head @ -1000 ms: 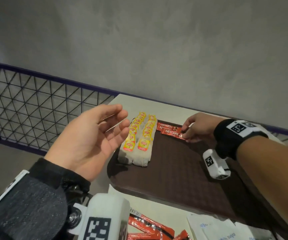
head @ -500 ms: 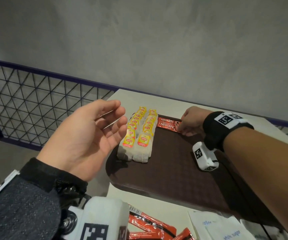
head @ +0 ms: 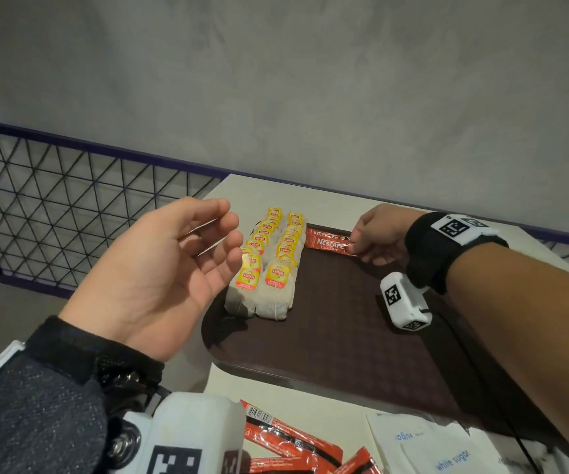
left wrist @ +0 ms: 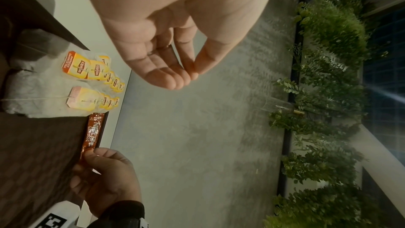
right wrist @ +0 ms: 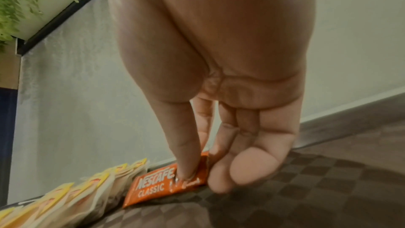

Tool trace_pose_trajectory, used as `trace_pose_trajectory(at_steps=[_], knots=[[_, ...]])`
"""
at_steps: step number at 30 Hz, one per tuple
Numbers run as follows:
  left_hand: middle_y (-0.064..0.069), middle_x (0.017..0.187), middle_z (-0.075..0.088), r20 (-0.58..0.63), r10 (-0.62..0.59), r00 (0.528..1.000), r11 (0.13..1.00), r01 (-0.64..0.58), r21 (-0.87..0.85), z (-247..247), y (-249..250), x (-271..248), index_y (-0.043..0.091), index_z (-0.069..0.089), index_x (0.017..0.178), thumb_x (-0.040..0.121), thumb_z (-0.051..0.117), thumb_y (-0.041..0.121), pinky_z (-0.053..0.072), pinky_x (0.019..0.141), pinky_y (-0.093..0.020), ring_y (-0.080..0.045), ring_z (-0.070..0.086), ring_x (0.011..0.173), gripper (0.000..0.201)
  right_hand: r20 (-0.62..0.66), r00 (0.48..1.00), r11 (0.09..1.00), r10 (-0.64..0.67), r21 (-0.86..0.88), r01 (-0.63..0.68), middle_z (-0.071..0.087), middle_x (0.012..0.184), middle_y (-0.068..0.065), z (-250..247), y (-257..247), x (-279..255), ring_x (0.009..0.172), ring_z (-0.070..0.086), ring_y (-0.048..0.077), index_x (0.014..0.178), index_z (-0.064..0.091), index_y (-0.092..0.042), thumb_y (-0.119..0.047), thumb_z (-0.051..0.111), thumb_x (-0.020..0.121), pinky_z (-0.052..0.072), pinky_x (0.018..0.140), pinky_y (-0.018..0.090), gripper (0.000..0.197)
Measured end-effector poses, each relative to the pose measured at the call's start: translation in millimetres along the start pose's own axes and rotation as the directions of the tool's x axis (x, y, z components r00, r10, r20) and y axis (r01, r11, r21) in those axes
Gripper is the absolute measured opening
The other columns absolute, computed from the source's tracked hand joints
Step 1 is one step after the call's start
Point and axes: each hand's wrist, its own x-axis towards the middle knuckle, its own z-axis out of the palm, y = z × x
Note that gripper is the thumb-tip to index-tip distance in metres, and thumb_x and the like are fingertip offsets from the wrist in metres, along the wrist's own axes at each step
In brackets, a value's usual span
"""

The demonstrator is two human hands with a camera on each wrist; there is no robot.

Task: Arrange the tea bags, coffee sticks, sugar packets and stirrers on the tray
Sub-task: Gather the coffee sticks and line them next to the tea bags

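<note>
Moved: right hand (head: 378, 236) slid its coffee stick (head: 327, 241) to the back edge.
Tray (head: 344, 336): two tea bag rows (head: 269, 268), stick beside them.
Right hand: pinches stick's end.
Left hand (head: 160, 282): loose, holds nothing.

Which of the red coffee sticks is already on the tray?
Only the coffee stick at the tray's far edge, beside the tea bags, held by the right hand. The others lie on the table.
</note>
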Motion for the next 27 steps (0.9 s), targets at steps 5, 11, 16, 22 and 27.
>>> trace_pose_trajectory(at_steps=[5,11,16,22,27], knots=[[-0.004,0.075,0.066,-0.004,-0.008,1.000,1.000,0.008,-0.005,0.5,-0.1,0.8,0.010,0.068,0.096,0.093,0.061,0.014,0.057,0.061,-0.020,-0.013,0.061,0.062,0.009,0.038,0.999,0.999,0.024,0.027,-0.025,0.073,0.070,0.006,-3.1,9.9,0.2,0.064,0.069,0.018,0.090,0.069,-0.010,0.000,0.074,0.088,0.053,0.056,0.027,0.012],[-0.004,0.075,0.066,-0.010,-0.008,1.000,1.000,0.008,-0.001,1.2,-0.8,0.6,0.009,0.069,0.095,0.093,0.061,0.014,0.057,0.061,-0.020,-0.013,0.061,0.063,0.009,0.043,0.998,0.998,0.034,0.052,-0.037,0.073,0.081,0.013,-2.8,5.3,1.8,0.065,0.070,0.020,0.097,0.065,-0.008,0.005,0.072,0.088,0.056,0.057,0.029,0.018],[-0.004,0.074,0.066,-0.011,-0.007,1.000,1.000,0.007,-0.003,0.6,0.0,0.4,0.009,0.069,0.094,0.093,0.061,0.015,0.057,0.061,-0.020,-0.012,0.061,0.063,0.009,0.044,0.999,0.998,0.024,0.053,-0.026,0.072,0.073,0.011,-5.0,4.7,2.6,0.065,0.071,0.021,0.097,0.064,-0.006,0.008,0.070,0.089,0.056,0.058,0.030,0.017],[-0.005,0.076,0.066,-0.007,-0.007,1.000,1.000,0.007,-0.009,1.0,0.7,-0.6,0.009,0.069,0.095,0.093,0.061,0.014,0.057,0.063,-0.020,-0.012,0.061,0.063,0.009,0.044,0.999,0.999,0.015,0.048,-0.017,0.073,0.078,0.011,-4.3,6.6,1.4,0.068,0.070,0.020,0.094,0.067,-0.007,0.008,0.070,0.089,0.057,0.060,0.029,0.016],[-0.005,0.076,0.066,-0.010,-0.004,1.000,1.000,0.004,-0.014,2.0,0.1,-1.2,0.008,0.069,0.094,0.093,0.062,0.013,0.057,0.064,-0.020,-0.013,0.062,0.063,0.009,0.034,0.999,0.996,0.029,0.080,-0.032,0.071,0.089,0.016,-2.5,5.0,0.0,0.072,0.069,0.022,0.098,0.065,-0.005,0.010,0.071,0.087,0.061,0.072,0.032,0.019]])
